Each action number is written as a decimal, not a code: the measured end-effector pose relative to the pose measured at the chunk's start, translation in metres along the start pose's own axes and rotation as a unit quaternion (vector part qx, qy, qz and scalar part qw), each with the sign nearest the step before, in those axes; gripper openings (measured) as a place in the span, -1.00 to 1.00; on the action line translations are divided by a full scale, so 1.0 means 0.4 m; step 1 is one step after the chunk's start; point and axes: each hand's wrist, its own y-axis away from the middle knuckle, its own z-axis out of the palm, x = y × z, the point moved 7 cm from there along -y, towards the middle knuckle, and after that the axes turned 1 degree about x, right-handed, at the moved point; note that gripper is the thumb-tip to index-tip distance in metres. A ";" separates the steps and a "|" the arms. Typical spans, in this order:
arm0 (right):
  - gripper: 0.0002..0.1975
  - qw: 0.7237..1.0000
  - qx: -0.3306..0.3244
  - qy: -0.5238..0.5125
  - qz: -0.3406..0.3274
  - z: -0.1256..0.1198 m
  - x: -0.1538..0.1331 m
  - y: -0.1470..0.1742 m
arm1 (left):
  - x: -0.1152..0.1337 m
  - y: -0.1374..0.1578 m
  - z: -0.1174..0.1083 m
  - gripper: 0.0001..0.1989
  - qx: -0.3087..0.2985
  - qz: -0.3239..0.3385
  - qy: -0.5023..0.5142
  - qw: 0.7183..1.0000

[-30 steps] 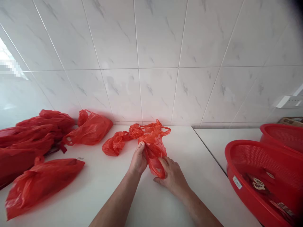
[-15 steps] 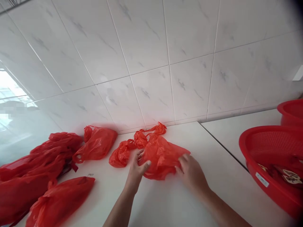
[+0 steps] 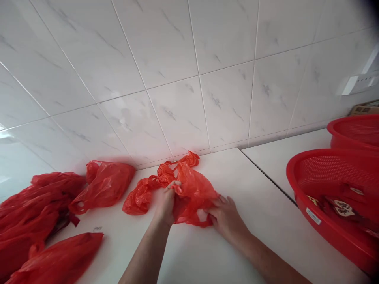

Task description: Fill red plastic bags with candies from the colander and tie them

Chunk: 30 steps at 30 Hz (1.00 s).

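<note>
"Where's the red bag (image 3: 197, 185) now?"

"On the white table (image 3: 257, 197), left of the front basket (image 3: 314, 175), with both hands on it."

"How is the left hand (image 3: 168, 203) set?"

"It's on the side of the bag away from the basket, fingers curled in and clamped on a gathered fold. Plastic covers part of it, so I can't see the thumb properly."

"And the right hand (image 3: 226, 217)?"

"That's the one nearer the basket. Its fingers are bent in and closed on the bag's edge, and the thumb is just beside an open loop of plastic. I can't tell how tight the hold is."

"Anything different from half a second ago?"

"Yes. Then the left hand was open, thumb standing away from the fingers, and the bag was spread wider, a corner pointing toward the basket. Now that hand has closed and the bag is bunched between the two."

"What else lies around?"

"Crumpled bags (image 3: 140, 197) just past the left hand, a red pile (image 3: 38, 205) farthest left of the basket, and a second basket (image 3: 352, 134) behind it."
</note>
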 end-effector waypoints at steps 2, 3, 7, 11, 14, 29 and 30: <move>-0.73 0.997 0.040 0.051 0.034 -0.048 0.055 -0.010 | 0.021 -0.007 -0.011 -0.93 0.016 -0.009 0.081 0.997; -0.73 0.993 0.069 0.079 0.054 -0.079 0.080 -0.013 | 0.033 -0.005 -0.015 -0.96 0.020 -0.007 0.085 0.996; -0.76 0.950 0.236 0.161 0.125 -0.212 0.107 0.000 | 0.032 0.028 0.011 -0.81 -0.053 -0.026 0.073 0.996; -0.78 0.945 0.267 0.181 0.063 -0.206 0.001 0.009 | -0.036 0.074 0.071 -0.72 -0.146 -0.052 0.049 0.987; -0.78 0.970 0.180 0.151 0.068 -0.135 -0.023 0.004 | -0.091 0.074 0.066 -0.77 -0.101 -0.083 0.087 0.988; -0.82 0.987 -0.022 0.058 0.145 -0.066 0.058 0.000 | 0.079 0.308 0.182 -0.92 -0.167 0.340 -0.412 0.829; -0.86 0.988 -0.031 0.055 0.141 -0.058 0.052 0.002 | 0.036 0.297 0.205 -0.92 -0.217 0.291 -0.442 0.821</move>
